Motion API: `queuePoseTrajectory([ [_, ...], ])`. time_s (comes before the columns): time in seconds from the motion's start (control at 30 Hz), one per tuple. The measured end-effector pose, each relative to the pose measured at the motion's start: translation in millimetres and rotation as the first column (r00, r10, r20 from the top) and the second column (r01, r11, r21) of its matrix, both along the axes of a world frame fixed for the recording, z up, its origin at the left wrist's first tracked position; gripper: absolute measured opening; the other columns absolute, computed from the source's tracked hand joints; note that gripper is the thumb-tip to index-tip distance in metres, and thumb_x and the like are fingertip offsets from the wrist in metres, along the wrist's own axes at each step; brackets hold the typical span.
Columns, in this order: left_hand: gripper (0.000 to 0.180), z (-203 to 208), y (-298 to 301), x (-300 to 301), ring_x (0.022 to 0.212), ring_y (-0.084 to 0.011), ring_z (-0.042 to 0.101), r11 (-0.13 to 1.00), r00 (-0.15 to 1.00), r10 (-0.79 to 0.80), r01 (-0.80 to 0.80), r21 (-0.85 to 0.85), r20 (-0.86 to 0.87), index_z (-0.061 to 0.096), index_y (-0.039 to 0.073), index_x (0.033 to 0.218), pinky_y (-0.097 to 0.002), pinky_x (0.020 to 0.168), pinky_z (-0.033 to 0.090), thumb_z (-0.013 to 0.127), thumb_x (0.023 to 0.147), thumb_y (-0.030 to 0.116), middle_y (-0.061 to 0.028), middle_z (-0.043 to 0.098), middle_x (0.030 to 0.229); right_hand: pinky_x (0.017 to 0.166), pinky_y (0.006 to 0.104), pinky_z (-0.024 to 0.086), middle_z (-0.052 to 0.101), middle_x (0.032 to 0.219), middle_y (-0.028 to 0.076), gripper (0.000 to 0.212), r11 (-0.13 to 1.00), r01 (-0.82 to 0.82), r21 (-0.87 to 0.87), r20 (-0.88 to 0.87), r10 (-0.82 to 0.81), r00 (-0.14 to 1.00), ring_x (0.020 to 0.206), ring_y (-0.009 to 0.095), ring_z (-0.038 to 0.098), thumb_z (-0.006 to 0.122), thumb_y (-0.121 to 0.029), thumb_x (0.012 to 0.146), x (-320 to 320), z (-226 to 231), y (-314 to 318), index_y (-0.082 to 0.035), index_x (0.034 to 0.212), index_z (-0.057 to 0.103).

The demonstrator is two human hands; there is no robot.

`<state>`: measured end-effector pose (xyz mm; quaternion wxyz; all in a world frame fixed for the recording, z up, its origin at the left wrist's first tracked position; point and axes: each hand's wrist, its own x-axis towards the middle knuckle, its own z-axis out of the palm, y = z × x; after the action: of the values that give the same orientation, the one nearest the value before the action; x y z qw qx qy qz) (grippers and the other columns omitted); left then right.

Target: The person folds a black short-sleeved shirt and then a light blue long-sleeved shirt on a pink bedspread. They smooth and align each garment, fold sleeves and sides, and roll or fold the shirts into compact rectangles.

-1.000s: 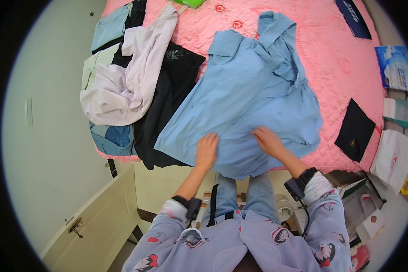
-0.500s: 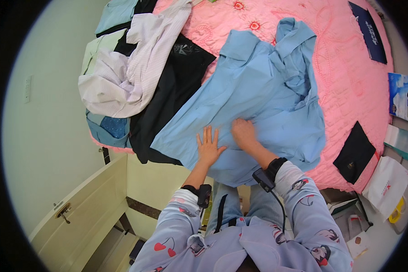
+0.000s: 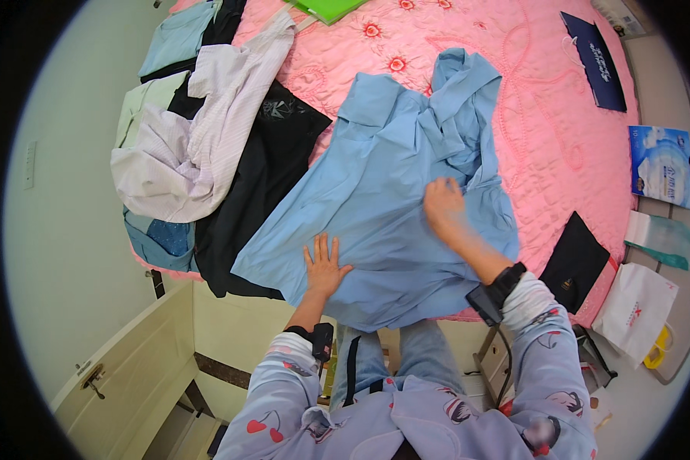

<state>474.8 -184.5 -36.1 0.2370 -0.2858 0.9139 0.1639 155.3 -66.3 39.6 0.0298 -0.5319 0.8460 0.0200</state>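
A light blue shirt [image 3: 383,176] lies spread on a pink quilted bed [image 3: 544,130], its lower hem hanging over the near edge. My left hand [image 3: 323,267] rests flat on the shirt near the hem, fingers spread. Further up the cloth, my right hand [image 3: 445,208] presses on the shirt just below its rumpled collar and sleeve folds. Neither hand holds anything.
A pile of clothes lies to the left: a black garment [image 3: 264,172], a pale lilac shirt [image 3: 195,153], blue pieces under them. A dark folded cloth [image 3: 575,261] lies at the bed's right edge. Bags and a blue packet [image 3: 662,165] sit on the right; a cream door [image 3: 130,353] stands lower left.
My right hand has slid up the shirt from near the hem toward the collar folds. My left hand stays flat near the hem. The view has shifted a little.
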Motion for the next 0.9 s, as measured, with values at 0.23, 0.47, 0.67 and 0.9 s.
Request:
queuePoseTrajectory([
  [0.23,0.092,-1.5,-0.3,0.4,0.149,-0.0334,0.005,1.000,0.999,-0.017,0.018,-0.026,0.027,0.021,0.011,0.154,-0.0605,0.116,0.000,0.059,0.085,0.059,-0.0168,0.013,0.160,0.090,0.0449,0.042,0.056,0.089,0.015,0.013,0.997,0.030,-0.067,-0.125,-0.038,0.991,0.091,0.030,0.057,0.061,-0.002,0.071,-89.2,42.1,16.9,-0.001,0.084,0.058],
  [0.47,0.092,2.9,-0.6,-3.3,0.149,-0.0324,0.002,1.000,0.998,-0.005,0.005,0.005,0.067,0.017,0.011,0.155,-0.0594,0.116,-0.002,0.057,0.087,0.059,-0.0164,0.010,0.161,0.084,0.0450,0.043,0.054,0.093,0.019,0.014,0.982,0.109,-0.155,0.049,-0.103,0.994,0.089,0.035,0.055,0.062,-0.006,0.079,-136.7,54.6,24.4,0.002,0.087,0.055],
  [0.67,0.091,2.2,-0.3,-2.6,0.149,-0.0327,0.002,1.000,0.996,-0.011,0.011,0.000,0.087,0.017,0.011,0.155,-0.0600,0.116,-0.001,0.055,0.088,0.059,-0.0164,0.009,0.161,0.079,0.0466,0.047,0.053,0.098,0.021,0.015,0.934,0.263,-0.240,0.090,-0.249,0.964,0.089,0.038,0.056,0.061,-0.003,0.080,-129.6,43.2,25.5,0.005,0.090,0.053],
  [0.9,0.094,-3.5,0.6,0.9,0.148,-0.0365,0.005,0.999,0.999,-0.038,0.039,-0.039,0.009,0.020,0.006,0.153,-0.0620,0.115,0.002,0.059,0.085,0.059,-0.0204,0.012,0.159,0.073,0.0420,0.048,0.053,0.102,0.017,0.018,0.843,0.375,-0.385,0.335,-0.251,0.908,0.084,0.035,0.056,0.066,-0.001,0.079,-121.2,27.2,22.1,0.002,0.090,0.051],
])
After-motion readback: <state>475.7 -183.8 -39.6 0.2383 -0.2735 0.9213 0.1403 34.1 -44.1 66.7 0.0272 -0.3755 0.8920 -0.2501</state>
